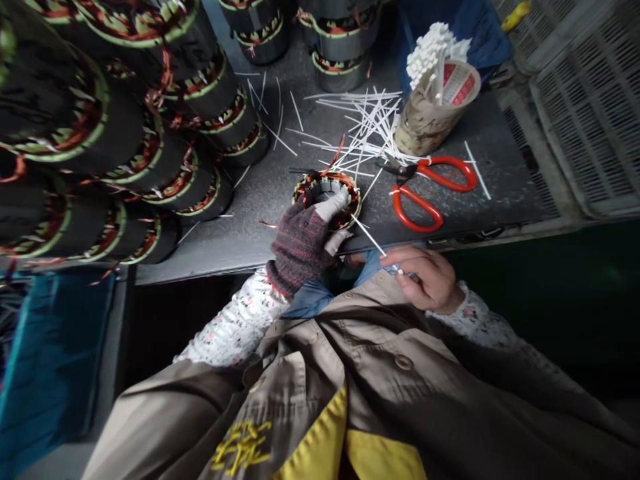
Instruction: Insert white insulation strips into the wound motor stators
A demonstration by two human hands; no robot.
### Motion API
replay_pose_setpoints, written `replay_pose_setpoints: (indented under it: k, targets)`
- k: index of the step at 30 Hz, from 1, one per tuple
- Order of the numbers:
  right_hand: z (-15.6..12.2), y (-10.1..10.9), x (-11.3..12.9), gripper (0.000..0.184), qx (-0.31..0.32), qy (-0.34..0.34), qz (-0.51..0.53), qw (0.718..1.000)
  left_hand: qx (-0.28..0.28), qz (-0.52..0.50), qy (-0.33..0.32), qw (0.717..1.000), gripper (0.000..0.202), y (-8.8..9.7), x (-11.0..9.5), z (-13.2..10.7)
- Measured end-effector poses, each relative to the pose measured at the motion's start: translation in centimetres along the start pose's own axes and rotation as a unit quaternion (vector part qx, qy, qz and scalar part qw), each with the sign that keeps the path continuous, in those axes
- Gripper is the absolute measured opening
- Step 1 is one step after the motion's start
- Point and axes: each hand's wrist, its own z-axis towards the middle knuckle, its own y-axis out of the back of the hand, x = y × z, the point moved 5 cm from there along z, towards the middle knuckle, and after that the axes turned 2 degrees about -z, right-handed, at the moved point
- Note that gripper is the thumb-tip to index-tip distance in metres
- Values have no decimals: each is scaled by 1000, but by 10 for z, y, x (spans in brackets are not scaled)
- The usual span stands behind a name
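Note:
My left hand (310,237), in a dark knitted glove with pale fingertips, grips a motor stator (356,195) at the table's front edge. Copper windings and a light green rim show on the stator, and loose copper wire ends rise from its far side. My right hand (425,275), bare, pinches a thin white tie (370,235). That tie runs straight from the stator's right side to my fingertips. Just right of the stator lie open red-handled scissors (425,190). A loose pile of white ties (367,130) lies behind it.
Tall stacks of stators (200,113) fill the table's left side, with another stack (345,40) at the back. A round holder (435,107) with white ties stands behind the scissors, before a blue bin (480,33). Grey plastic crates (595,100) stand at the right.

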Motion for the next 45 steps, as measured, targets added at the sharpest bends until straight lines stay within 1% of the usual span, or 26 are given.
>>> replay_pose_setpoints:
  k: [2, 4, 8, 11, 13, 15, 17, 18, 20, 21, 23, 25, 27, 33, 35, 37, 39, 41, 45]
  targets:
    - [-1, -1, -1, 11, 20, 4, -2, 1000, 2, 33, 2, 999, 61, -3, 0, -2]
    - [-1, 0, -2, 13, 33, 0, -6, 999, 4, 57, 13, 998, 69, -8, 2, -4]
    - [3, 3, -6, 13, 44, -14, -17, 999, 0, 71, 40, 997, 73, -14, 3, -6]
    - [15, -3, -10, 14, 39, -34, -13, 999, 7, 48, 48, 998, 73, -13, 2, -6]
    - [26, -11, -15, 13, 24, -65, 15, 998, 1, 1, 56, 998, 73, -12, 2, -7]
    - [36, -22, -22, 10, 7, -114, 55, 992, -15, -76, 83, 994, 71, -12, 3, -7]
    - [42, -31, -28, 15, -11, -179, 81, 981, -31, -152, 125, 980, 67, -15, 6, -7]
    - [43, -34, -31, 19, -22, -212, 87, 973, -38, -174, 142, 974, 65, -16, 7, -7]
    - [43, -36, -34, 24, -42, -265, 101, 958, -48, -173, 156, 971, 61, -16, 7, -4]
    - [42, -36, -35, 25, -48, -282, 114, 952, -48, -158, 150, 975, 57, -15, 6, -2]
    - [40, -35, -35, 28, -47, -301, 143, 942, -42, -122, 121, 984, 43, -10, 3, 2]
    - [40, -34, -34, 29, -35, -305, 155, 939, -29, -97, 96, 990, 29, -6, -1, 5]
    - [41, -33, -31, 30, -24, -295, 140, 945, -22, -83, 92, 992, 24, -4, -2, 6]
    - [50, -31, -23, 19, -11, -220, 70, 973, -55, -83, 97, 990, 24, -5, -1, 2]
    - [51, -33, -26, 18, -8, -220, 41, 975, -49, -84, 98, 990, 25, -6, 0, 2]
    - [51, -37, -33, 18, -3, -235, 23, 972, -37, -81, 97, 991, 26, -7, 0, 2]
    - [50, -40, -41, 18, -1, -251, 33, 967, -36, -78, 91, 992, 26, -6, 0, 3]
    - [47, -40, -45, 18, -14, -258, 62, 964, -43, -80, 84, 992, 25, -4, 0, 3]
    - [42, -31, -39, 21, -42, -238, 106, 964, -30, -89, 95, 991, 25, -6, 0, 2]
